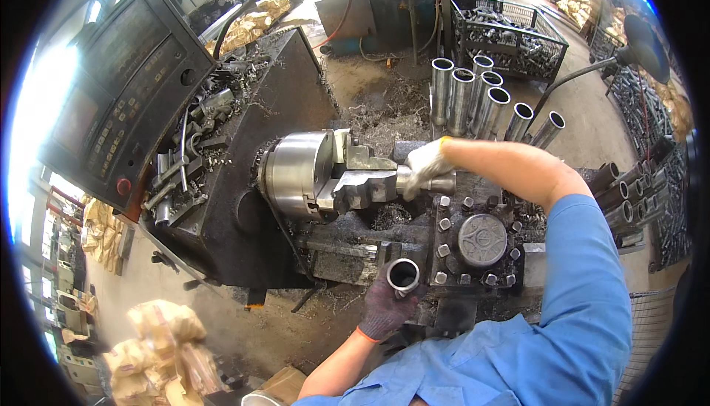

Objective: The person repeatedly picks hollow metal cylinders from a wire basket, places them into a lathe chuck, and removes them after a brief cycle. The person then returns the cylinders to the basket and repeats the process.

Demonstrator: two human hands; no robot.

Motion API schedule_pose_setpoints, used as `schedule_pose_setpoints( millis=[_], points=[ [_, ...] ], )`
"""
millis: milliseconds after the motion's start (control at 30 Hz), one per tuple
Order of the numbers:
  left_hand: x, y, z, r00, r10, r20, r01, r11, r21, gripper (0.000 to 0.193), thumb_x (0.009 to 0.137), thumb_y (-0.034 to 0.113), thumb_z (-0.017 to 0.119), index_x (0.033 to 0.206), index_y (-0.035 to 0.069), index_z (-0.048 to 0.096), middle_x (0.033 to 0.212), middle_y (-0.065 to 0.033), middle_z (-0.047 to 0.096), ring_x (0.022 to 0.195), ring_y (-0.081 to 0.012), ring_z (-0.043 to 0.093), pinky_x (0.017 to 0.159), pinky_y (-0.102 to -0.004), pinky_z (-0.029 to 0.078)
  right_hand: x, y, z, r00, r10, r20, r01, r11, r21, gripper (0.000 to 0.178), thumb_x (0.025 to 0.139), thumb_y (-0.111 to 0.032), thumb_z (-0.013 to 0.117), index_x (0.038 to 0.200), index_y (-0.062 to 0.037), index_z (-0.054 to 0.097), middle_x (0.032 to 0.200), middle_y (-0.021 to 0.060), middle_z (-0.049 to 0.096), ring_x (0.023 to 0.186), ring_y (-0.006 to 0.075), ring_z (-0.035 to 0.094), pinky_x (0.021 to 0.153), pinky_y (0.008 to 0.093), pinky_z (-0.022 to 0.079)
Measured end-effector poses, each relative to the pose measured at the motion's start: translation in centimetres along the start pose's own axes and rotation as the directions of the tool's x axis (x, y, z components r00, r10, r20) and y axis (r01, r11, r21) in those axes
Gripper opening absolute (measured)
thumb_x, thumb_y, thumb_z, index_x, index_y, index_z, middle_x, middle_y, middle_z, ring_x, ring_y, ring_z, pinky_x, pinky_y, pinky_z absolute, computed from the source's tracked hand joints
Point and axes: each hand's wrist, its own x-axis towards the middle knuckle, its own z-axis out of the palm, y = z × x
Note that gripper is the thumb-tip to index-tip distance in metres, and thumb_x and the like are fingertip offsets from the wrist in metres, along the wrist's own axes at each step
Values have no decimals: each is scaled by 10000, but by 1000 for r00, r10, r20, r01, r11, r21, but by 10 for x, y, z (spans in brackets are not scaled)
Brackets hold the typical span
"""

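The right hand (425, 166), white-gloved, curls its fingers over a metal cylinder (445, 183) beside the lathe chuck (299, 175), covering its middle; their pressure cannot be told. The left hand (384, 306), dark-gloved, grips a steel tube (403, 276) near its open end, the lower length hidden and the bore dark.

I see the right arm (510, 160) reaching well forward, its blue sleeve (584, 273) ending near the bent elbow, the bare forearm angled leftward; the right hand (429, 166), in a pale glove, has its fingers curled downward; closer to the body, the left forearm (339, 367) slants inward; the left hand (381, 306), dark-gloved with an orange cuff (367, 334), is curled in a grip.
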Motion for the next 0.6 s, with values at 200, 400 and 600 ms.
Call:
schedule_pose_setpoints(
  millis=[200,400,600],
  points=[
    [1,-9,8,905,426,1,-387,821,420,670,853,176,896,1402,55,532,1185,-128,709,1094,-275,719,963,-388,584,-27,9,15,966,78,-245,-142,956,-256,608,723,-522,863,1043,-13,772,928,200,793,824,302,766,754,442,593],
    [-18,25,-29,857,501,121,-494,734,465,860,804,168,928,1518,48,464,1420,-153,595,1338,-293,588,1146,-419,472,-140,-57,21,665,167,-728,-518,805,-289,678,631,-487,858,1093,-7,736,957,239,768,916,415,759,810,497,596],
    [-49,83,-72,899,391,196,-327,898,-294,968,915,309,849,1661,94,270,1567,-161,474,1488,-289,429,1221,-439,371,-216,-187,133,729,323,-603,-34,898,440,718,652,-468,920,1136,20,708,903,142,758,829,224,738,783,394,590]
  ],
)
